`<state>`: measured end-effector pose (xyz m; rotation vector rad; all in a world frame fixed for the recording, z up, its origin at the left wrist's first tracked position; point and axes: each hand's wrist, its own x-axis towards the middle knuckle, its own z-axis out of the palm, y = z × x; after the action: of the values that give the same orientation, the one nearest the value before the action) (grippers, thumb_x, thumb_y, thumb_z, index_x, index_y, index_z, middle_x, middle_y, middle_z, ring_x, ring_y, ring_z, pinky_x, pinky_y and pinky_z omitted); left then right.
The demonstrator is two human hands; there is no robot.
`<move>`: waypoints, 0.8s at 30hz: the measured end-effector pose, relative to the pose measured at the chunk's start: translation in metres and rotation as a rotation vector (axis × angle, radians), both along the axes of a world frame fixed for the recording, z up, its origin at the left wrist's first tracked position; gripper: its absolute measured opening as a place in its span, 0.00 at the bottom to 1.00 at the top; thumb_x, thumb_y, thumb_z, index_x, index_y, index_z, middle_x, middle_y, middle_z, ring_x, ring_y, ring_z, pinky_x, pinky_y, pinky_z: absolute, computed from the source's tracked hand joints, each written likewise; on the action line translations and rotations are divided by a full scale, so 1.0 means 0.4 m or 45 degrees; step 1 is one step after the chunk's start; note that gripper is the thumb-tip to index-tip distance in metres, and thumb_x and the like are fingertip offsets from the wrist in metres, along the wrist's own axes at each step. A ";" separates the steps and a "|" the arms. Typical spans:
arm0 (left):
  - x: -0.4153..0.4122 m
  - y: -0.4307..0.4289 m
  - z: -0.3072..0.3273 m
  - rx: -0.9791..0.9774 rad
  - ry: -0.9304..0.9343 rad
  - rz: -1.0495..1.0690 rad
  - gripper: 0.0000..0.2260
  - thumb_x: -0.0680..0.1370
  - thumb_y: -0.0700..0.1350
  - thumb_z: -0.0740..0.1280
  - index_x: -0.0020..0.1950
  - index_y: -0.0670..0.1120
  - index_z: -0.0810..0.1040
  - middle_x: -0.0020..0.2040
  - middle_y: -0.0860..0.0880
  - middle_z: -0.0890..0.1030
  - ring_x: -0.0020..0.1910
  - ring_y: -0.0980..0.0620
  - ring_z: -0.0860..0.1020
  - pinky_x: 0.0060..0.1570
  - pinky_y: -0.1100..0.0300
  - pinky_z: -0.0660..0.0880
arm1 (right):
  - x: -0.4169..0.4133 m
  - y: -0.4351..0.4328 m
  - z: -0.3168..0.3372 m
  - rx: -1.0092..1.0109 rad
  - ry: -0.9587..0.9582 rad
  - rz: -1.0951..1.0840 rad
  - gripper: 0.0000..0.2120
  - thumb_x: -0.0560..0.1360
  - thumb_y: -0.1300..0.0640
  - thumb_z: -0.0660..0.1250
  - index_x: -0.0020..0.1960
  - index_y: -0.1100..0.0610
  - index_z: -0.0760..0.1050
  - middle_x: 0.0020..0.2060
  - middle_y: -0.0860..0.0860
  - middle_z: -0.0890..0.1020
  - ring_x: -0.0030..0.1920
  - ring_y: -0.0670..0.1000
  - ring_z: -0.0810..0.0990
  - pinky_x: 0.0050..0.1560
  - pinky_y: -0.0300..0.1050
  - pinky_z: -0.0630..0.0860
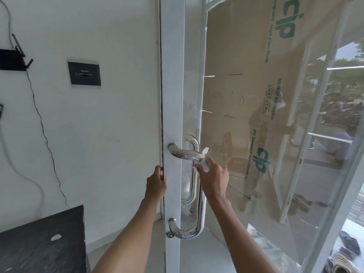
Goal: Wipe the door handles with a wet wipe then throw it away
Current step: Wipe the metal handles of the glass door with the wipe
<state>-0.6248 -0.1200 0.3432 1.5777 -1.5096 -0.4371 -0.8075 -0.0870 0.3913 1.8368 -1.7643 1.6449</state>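
A chrome door handle curves out of the white frame of a glass door. A second chrome handle shows through the glass on the other side. My right hand holds a crumpled white wet wipe and presses it against the upper bend of the near handle. My left hand grips the edge of the door frame just below that bend, fingers wrapped around the edge.
A white wall with a black panel and dangling cables lies left of the door. A dark tabletop fills the lower left corner. Brown cardboard covers the glass behind the door. Shoes and a mat lie on the floor at lower right.
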 end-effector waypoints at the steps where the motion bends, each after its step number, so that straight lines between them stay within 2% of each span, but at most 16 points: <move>1: -0.001 -0.003 0.000 0.000 0.002 0.000 0.13 0.77 0.34 0.63 0.60 0.43 0.71 0.48 0.41 0.82 0.45 0.42 0.80 0.42 0.56 0.77 | 0.001 -0.005 -0.016 0.064 -0.098 0.014 0.11 0.68 0.49 0.75 0.45 0.54 0.80 0.28 0.52 0.81 0.25 0.51 0.74 0.28 0.42 0.70; 4: -0.004 -0.017 0.000 0.011 0.003 0.005 0.12 0.77 0.34 0.62 0.60 0.42 0.70 0.50 0.40 0.82 0.47 0.41 0.80 0.42 0.58 0.75 | 0.004 -0.019 -0.078 0.170 -0.337 0.041 0.17 0.66 0.48 0.74 0.31 0.57 0.71 0.22 0.48 0.72 0.25 0.48 0.65 0.28 0.45 0.67; 8: -0.004 -0.038 0.003 0.036 -0.011 0.016 0.12 0.77 0.34 0.63 0.59 0.42 0.70 0.51 0.40 0.82 0.49 0.41 0.80 0.45 0.57 0.75 | 0.014 -0.015 -0.182 0.322 -0.420 0.010 0.21 0.64 0.50 0.74 0.27 0.55 0.63 0.20 0.46 0.64 0.24 0.47 0.60 0.28 0.44 0.62; 12: -0.002 -0.050 0.006 0.042 -0.011 0.017 0.12 0.77 0.34 0.64 0.59 0.42 0.70 0.49 0.42 0.83 0.45 0.46 0.78 0.44 0.60 0.72 | 0.025 -0.016 -0.274 0.433 -0.445 -0.033 0.23 0.66 0.48 0.75 0.28 0.55 0.62 0.20 0.46 0.66 0.24 0.49 0.62 0.26 0.45 0.62; 15: -0.003 -0.057 0.006 0.041 -0.007 0.008 0.12 0.76 0.33 0.64 0.58 0.42 0.71 0.49 0.42 0.83 0.42 0.48 0.77 0.43 0.62 0.71 | 0.035 -0.016 -0.332 0.498 -0.498 -0.068 0.21 0.66 0.50 0.76 0.28 0.57 0.65 0.21 0.46 0.68 0.25 0.51 0.66 0.29 0.45 0.64; 19: 0.002 -0.068 0.006 0.046 -0.002 0.010 0.12 0.76 0.34 0.64 0.58 0.43 0.71 0.48 0.44 0.82 0.43 0.48 0.78 0.42 0.61 0.71 | 0.060 -0.012 -0.410 0.601 -0.548 -0.127 0.17 0.65 0.52 0.76 0.30 0.60 0.70 0.23 0.52 0.74 0.27 0.56 0.71 0.30 0.47 0.68; 24: 0.002 -0.073 0.003 0.068 0.023 0.005 0.12 0.77 0.34 0.63 0.59 0.43 0.70 0.48 0.45 0.82 0.45 0.47 0.79 0.43 0.61 0.72 | 0.080 -0.012 -0.474 0.733 -0.686 -0.188 0.13 0.66 0.54 0.77 0.34 0.59 0.75 0.30 0.59 0.82 0.31 0.56 0.74 0.34 0.47 0.70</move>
<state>-0.6241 -0.1491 0.3442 1.6137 -1.4918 -0.4914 -0.7756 -0.0917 0.2017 1.4422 -2.7643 1.8208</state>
